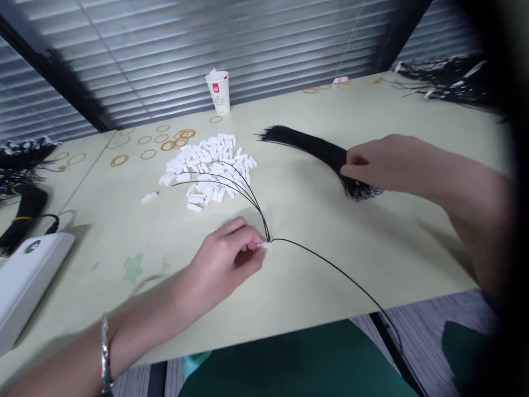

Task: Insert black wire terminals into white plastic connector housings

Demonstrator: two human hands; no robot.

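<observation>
Pinched between the thumb and forefinger of the left hand (227,251) is a small white piece (266,243), held above the near half of the table (306,298); the fingertips cover most of it, so its shape is hard to make out. Several thin black wires (257,205) fan from it toward a heap of white connectors (217,165), their far tips hard to pick out there, while one wire curves right and over the table's near edge. Thumb and fingers of the right hand (386,160) are drawn together at the near end of a black wire bundle (306,143); whether they grip any strands cannot be told. Bare tabletop lies between the two hands. Beyond the heap are rubber bands (168,145) and a paper cup (219,94), just before the blinds (264,33). At left, a white box (33,286) is cut off by the frame; dark blur swallows the right side.
</observation>
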